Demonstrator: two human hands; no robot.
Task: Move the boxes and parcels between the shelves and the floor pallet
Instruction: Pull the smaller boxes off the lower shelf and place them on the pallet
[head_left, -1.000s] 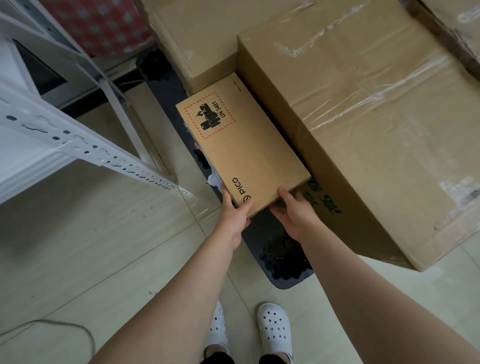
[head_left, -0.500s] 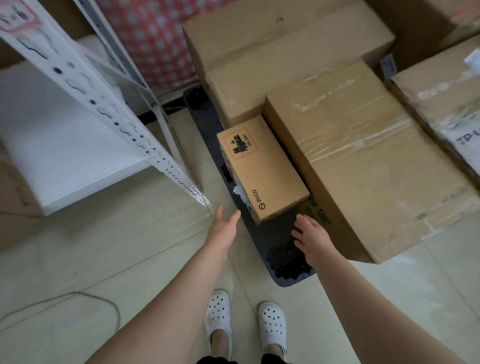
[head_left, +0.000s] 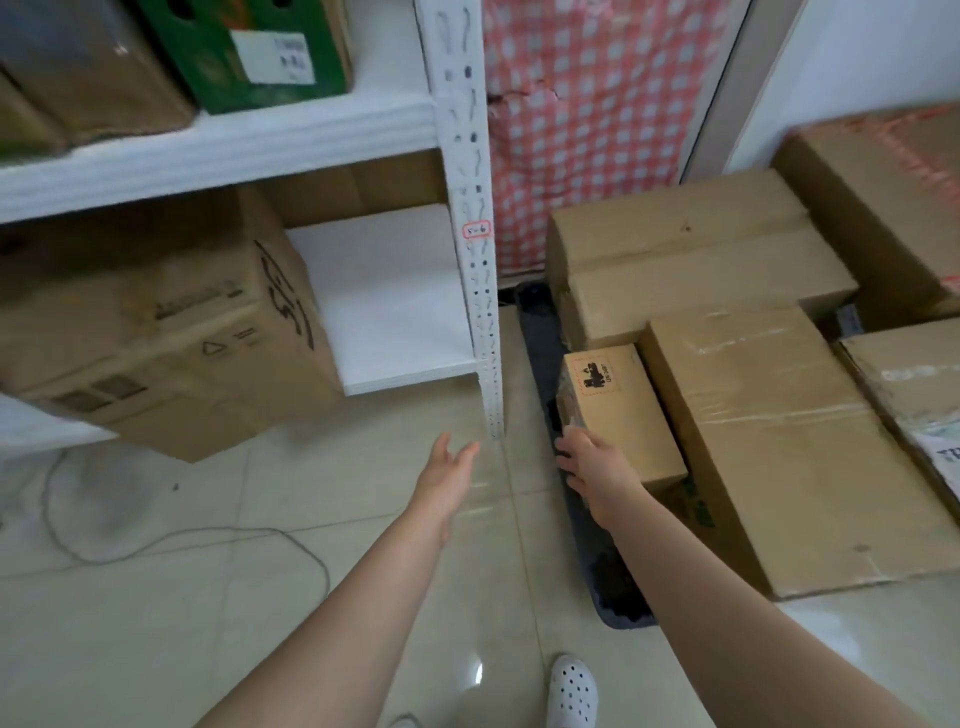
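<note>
A small brown Pico box (head_left: 621, 415) with a red-bordered battery label lies on the dark floor pallet (head_left: 540, 332), pressed against a large taped carton (head_left: 779, 431). My right hand (head_left: 592, 465) hovers in front of the small box's near left corner with relaxed fingers, holding nothing. My left hand (head_left: 447, 473) hangs open above the floor tiles, just below the white shelf post (head_left: 480, 291). On the lowest shelf board (head_left: 395, 312) stands a big brown carton (head_left: 166, 332), with bare board to its right.
More cartons (head_left: 691, 249) crowd the pallet at the back and right. The upper shelf carries a green box (head_left: 249, 52) and brown boxes. A grey cable (head_left: 156, 540) loops over the floor at left. A red checked cloth (head_left: 587, 119) hangs behind. White clogs show below.
Both hands have let go of the small box, which now rests on the pallet. My view has swung up and left toward the shelves, and my left hand has drifted toward the shelf post.
</note>
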